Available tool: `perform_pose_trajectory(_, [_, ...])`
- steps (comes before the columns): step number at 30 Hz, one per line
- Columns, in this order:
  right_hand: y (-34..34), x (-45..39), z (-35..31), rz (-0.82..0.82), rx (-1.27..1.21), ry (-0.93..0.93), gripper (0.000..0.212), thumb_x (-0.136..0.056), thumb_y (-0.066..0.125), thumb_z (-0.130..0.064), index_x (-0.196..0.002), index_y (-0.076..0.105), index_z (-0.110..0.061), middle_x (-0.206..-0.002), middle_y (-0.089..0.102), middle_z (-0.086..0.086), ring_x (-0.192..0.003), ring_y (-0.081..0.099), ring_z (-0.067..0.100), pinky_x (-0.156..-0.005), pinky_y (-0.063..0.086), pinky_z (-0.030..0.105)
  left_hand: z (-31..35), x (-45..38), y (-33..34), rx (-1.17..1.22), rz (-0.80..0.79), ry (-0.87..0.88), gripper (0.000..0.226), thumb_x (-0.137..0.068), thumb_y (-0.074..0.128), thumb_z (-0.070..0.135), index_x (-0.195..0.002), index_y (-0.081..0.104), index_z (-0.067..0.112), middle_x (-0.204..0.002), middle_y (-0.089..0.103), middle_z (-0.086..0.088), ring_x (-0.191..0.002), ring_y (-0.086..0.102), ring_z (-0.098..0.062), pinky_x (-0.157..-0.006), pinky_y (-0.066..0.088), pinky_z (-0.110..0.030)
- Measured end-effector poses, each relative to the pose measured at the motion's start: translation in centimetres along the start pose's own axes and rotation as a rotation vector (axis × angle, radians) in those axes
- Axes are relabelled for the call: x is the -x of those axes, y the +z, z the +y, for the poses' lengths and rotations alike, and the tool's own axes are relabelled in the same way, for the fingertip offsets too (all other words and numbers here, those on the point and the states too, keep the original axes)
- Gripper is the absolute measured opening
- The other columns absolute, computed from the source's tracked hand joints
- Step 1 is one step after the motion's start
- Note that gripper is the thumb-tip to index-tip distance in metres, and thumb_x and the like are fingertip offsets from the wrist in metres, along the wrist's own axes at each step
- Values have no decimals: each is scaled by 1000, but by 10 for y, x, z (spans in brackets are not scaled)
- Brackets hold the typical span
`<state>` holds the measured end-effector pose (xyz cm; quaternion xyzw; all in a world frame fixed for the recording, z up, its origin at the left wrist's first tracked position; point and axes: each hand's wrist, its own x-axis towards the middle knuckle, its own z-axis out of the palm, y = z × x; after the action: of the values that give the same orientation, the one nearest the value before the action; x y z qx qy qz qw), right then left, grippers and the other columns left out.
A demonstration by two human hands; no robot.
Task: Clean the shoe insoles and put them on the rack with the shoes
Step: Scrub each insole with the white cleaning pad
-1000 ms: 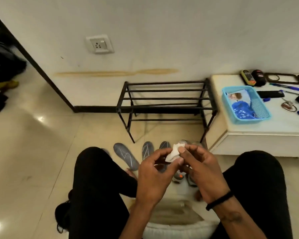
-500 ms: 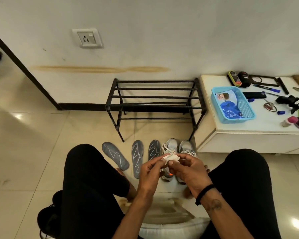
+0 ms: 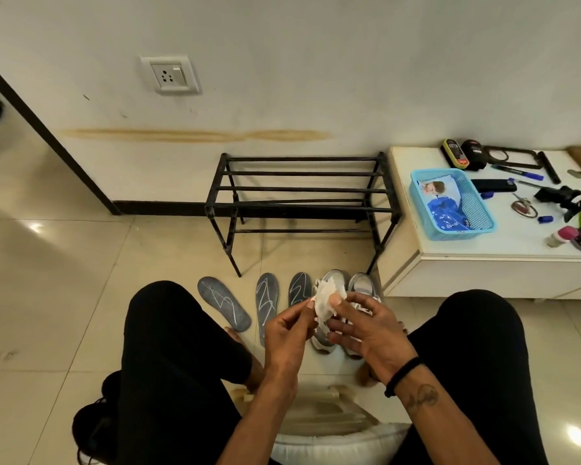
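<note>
White crumpled wipe [image 3: 326, 302] is pinched between both hands, held up over the floor. The left hand [image 3: 291, 333] has its fingertips closed on the wipe's left edge, and the right hand [image 3: 366, 330] has thumb and curled fingers around its right side. Just past the fingers, three grey insoles [image 3: 265, 305] lie flat on the tile with their white squiggle side up, the nearest one right beside the left fingertips. The pair of grey sneakers [image 3: 361, 286] sits directly under and behind the right fingers, partly hidden by them. Further out beyond all that, the black metal rack [image 3: 299, 196] stands against the wall. Off to the right of the right hand there's a white table [image 3: 483, 260] with a blue basket [image 3: 450, 231] on it.
</note>
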<state>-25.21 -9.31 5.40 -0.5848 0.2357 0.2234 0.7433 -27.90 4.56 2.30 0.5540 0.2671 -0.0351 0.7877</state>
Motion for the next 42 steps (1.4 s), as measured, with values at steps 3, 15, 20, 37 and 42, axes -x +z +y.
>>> perform_pose_trajectory(3, [3, 3, 2, -1, 37, -34, 53, -72, 87, -23, -118, 64, -12, -102, 76, 13, -96, 74, 29, -87, 60, 48, 0, 0, -1, -93, -19, 87, 24, -94, 71, 22, -116, 77, 16, -104, 79, 4, -101, 73, -12, -88, 58, -26])
perform_pose_trajectory(15, [7, 2, 8, 107, 199, -15, 66, -61, 94, -36, -112, 59, -14, -103, 73, 17, -89, 75, 26, -80, 62, 47, -8, -6, -9, -667, 145, 644, 11, -93, 73, 27, -103, 77, 25, -99, 70, 17, -94, 67, -3, -79, 53, -14])
perform_pose_trajectory(20, [3, -2, 11, 93, 54, -13, 46, -76, 86, -18, -114, 62, -10, -103, 75, 16, -92, 75, 28, -85, 61, 46, -13, -11, -8, -317, 14, 280, 9, -97, 69, 20, -103, 74, 21, -97, 78, 6, -94, 74, -11, -85, 61, -34])
perform_pose_trajectory(37, [1, -5, 13, 69, 126, 4, 19, -82, 74, 8, -99, 66, 5, -79, 66, 18, -62, 59, 22, -55, 54, 29, 3, -17, -9, 632, 88, -284, 20, -98, 58, 10, -114, 67, 3, -108, 75, -17, -99, 73, -27, -94, 56, -42])
perform_pose_trajectory(42, [0, -3, 13, 38, 273, -36, 24, -82, 76, 4, -105, 71, -1, -84, 75, 16, -71, 64, 21, -60, 55, 28, 9, -16, -11, 746, 149, -339, 16, -101, 55, 9, -108, 68, 3, -93, 78, -13, -82, 77, -21, -77, 62, -33])
